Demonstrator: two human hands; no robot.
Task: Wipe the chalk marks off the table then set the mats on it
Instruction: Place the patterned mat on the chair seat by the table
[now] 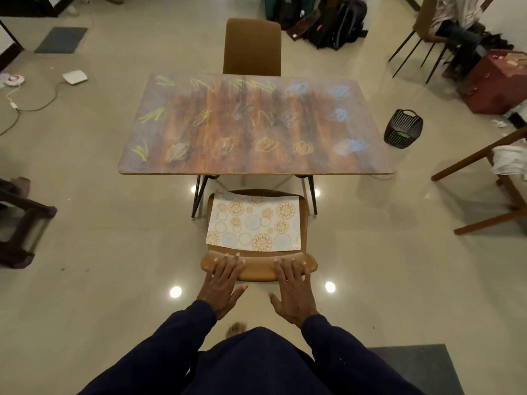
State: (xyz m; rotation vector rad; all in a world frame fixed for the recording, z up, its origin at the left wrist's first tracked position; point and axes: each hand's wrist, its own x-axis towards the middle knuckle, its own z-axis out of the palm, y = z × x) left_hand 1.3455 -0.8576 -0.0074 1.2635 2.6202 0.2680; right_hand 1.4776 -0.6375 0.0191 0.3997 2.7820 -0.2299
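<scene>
A wooden table stands ahead, covered in yellow, orange and blue chalk scribbles. A brown chair is tucked at its near side. On the chair seat lies a patterned mat with orange and blue circles. My left hand and my right hand rest with straight fingers on top of the chair's backrest. Neither hand holds anything. No cloth is in view.
A second brown chair stands at the table's far side. A dark slatted basket sits on the floor to the right. Wooden furniture is at the right, bags at the back, cables at the left.
</scene>
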